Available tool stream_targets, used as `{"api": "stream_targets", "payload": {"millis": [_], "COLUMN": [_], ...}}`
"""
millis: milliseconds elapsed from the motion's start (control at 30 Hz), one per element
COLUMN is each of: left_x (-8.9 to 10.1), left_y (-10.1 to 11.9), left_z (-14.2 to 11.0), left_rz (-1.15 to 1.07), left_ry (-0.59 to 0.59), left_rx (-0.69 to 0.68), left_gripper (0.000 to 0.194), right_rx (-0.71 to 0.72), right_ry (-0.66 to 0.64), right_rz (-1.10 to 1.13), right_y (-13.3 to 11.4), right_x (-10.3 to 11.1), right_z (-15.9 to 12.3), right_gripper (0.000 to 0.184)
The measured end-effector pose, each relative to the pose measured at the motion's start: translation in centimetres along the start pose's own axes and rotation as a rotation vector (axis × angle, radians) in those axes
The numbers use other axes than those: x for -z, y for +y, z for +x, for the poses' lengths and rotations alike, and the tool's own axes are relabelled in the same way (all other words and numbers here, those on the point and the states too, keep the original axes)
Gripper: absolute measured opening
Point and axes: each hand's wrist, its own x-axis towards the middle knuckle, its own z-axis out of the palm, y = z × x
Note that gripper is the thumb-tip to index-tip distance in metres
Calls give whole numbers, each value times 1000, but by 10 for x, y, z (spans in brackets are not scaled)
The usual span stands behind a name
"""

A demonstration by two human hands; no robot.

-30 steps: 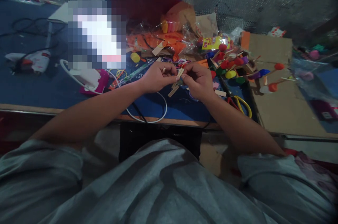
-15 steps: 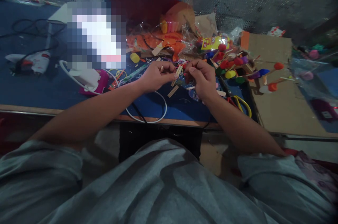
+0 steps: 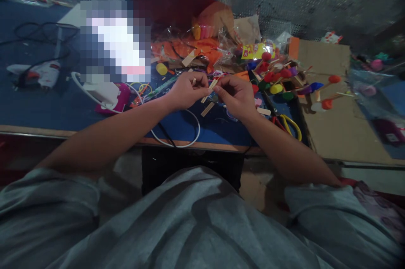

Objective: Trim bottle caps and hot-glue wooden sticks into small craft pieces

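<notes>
My left hand [image 3: 186, 91] is closed in a pinch, with thumb and forefinger on a thin, pale wooden stick [image 3: 214, 83] held at a slant above the blue table. From the other side, my right hand [image 3: 238, 99] has its thumb and forefinger closed at the same stick's edge. Its fingertips partly hide the stick, so any small piece between them cannot be made out. Just below the hands, a short grooved wooden piece [image 3: 208, 109] lies on the table. Near my right wrist is a flat wooden stick [image 3: 263, 111].
Yellow-and-red-handled scissors [image 3: 291, 127] lie right of my hands, beside colourful caps on sticks [image 3: 278, 77] and a cardboard sheet [image 3: 335, 112]. A white cable [image 3: 198, 129] loops near the table edge. A white glue gun [image 3: 49, 74] is far left. Plastic wrappers [image 3: 230, 49] lie behind.
My right hand has moved left, and its fingertips now meet the wooden stick in my left hand. My left hand has hardly moved.
</notes>
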Motion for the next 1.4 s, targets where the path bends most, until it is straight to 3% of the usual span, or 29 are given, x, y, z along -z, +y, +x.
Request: {"api": "stream_targets", "payload": {"millis": [367, 700, 867, 1200, 1400], "left_x": [1, -1, -1, 1, 1], "left_y": [4, 9, 5, 5, 8], "left_z": [0, -1, -2, 0, -1], "left_rz": [-52, -85, -66, -48, -73], "left_ry": [-42, -31, -17, -25, -16], "left_rx": [9, 43, 57, -5, 48], "left_gripper": [17, 19, 20, 18, 19], "right_rx": [-68, -73, -101, -89, -112], "right_ry": [-7, 35, 4, 62, 169], "right_rz": [56, 162, 82, 24, -2], "right_y": [1, 5, 2, -3, 2], "right_x": [-8, -1, -2, -1, 6], "right_z": [-3, -3, -3, 0, 8], "right_gripper": [61, 54, 58, 61, 61]}}
